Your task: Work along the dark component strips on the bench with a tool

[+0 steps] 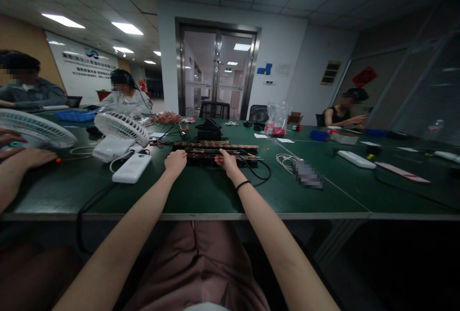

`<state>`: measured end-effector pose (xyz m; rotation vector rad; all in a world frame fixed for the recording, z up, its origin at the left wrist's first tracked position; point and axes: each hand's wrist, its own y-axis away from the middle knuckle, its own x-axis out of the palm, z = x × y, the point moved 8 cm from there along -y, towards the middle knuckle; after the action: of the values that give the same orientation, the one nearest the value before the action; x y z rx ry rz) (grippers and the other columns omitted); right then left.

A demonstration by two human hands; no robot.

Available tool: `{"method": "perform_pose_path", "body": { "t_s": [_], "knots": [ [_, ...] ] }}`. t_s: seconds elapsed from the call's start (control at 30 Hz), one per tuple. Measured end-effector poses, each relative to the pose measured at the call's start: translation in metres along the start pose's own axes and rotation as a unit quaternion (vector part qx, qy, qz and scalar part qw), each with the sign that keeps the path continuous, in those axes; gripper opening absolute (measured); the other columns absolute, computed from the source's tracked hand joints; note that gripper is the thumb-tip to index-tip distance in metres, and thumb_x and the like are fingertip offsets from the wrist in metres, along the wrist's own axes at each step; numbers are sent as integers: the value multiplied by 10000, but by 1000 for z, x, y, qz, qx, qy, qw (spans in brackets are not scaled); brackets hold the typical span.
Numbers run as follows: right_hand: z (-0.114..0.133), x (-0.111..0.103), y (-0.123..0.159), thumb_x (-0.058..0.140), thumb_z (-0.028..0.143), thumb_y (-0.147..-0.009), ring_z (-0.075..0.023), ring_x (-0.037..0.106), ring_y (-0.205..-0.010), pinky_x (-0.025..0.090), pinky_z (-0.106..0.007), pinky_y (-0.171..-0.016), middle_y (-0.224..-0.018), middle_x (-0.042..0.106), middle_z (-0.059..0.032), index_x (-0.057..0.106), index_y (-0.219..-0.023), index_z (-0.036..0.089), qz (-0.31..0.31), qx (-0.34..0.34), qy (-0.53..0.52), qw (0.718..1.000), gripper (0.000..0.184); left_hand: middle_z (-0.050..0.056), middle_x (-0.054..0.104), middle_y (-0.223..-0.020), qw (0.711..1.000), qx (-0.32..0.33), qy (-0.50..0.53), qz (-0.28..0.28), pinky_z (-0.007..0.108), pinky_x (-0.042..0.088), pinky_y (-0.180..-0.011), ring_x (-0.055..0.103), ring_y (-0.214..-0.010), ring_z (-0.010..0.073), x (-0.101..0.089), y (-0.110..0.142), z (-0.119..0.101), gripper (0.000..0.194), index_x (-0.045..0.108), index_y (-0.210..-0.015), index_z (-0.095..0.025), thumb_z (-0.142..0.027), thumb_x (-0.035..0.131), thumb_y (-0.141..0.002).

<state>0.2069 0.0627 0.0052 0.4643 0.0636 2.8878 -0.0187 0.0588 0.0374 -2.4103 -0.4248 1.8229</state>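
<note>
Both my hands are at a black rack (196, 161) that carries several thin copper-coloured rods (230, 144) lying crosswise. My left hand (176, 161) is closed at the rack's left end, knuckles up; whatever its fingers grip is hidden. Toward the right part of the rack, my right hand (227, 161) has its fingers curled together over the front rods; what they pinch is too small to make out. Between the hands a dark, thicker piece lies along the rods. A black cable (266, 172) loops on the table just right of my right hand.
Left of me are a white fan (120, 131), a white power bank (132, 167) and another person's hands (27, 157). Behind the rack stands a black box (209, 131). To the right lie a blurred-out phone-like object (308, 174) with a coiled cable, and a white device (355, 159).
</note>
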Motion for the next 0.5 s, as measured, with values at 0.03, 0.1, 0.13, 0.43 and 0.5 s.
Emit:
{"method": "perform_pose_path", "body": {
  "t_s": [0.03,0.1,0.13,0.43,0.5],
  "knots": [
    [0,0,0,590,178,-943,-102,594,-455,488,-169,-456,-557,637,-32,578,-752,140,0,-1,0,1000,195,147,735,-1102,1000,0,1,1,353,537,-825,688,-1060,303,0,0,0,378,732,-1086,-231,-336,380,-998],
    [0,0,0,585,173,-945,-104,594,-456,484,-172,-454,-557,637,-30,577,-756,141,-2,-1,0,1000,191,142,737,-1096,1000,1,3,3,346,534,-824,689,-1057,296,1,0,0,369,732,-1073,-234,-340,386,-1000],
    [0,0,0,588,173,-944,-104,595,-456,482,-172,-453,-558,638,-29,576,-756,142,-3,-1,-1,1000,191,141,738,-1093,1000,1,4,3,345,533,-825,690,-1057,296,1,0,0,365,732,-1067,-233,-342,390,-1001],
    [1,7,-2,571,162,-949,-96,604,-455,485,-169,-463,-565,655,-14,601,-770,138,27,-22,-23,999,183,144,740,-1105,1000,-1,11,3,366,537,-840,693,-1059,309,2,-1,0,360,731,-1067,-225,-353,401,-1003],
    [1,8,-4,575,185,-953,-96,607,-455,483,-169,-458,-577,666,-13,613,-797,139,34,-29,-29,999,167,142,741,-1103,1000,1,11,2,369,538,-840,692,-1062,310,2,-2,0,357,731,-1060,-224,-346,401,-1003]
  ]
}}
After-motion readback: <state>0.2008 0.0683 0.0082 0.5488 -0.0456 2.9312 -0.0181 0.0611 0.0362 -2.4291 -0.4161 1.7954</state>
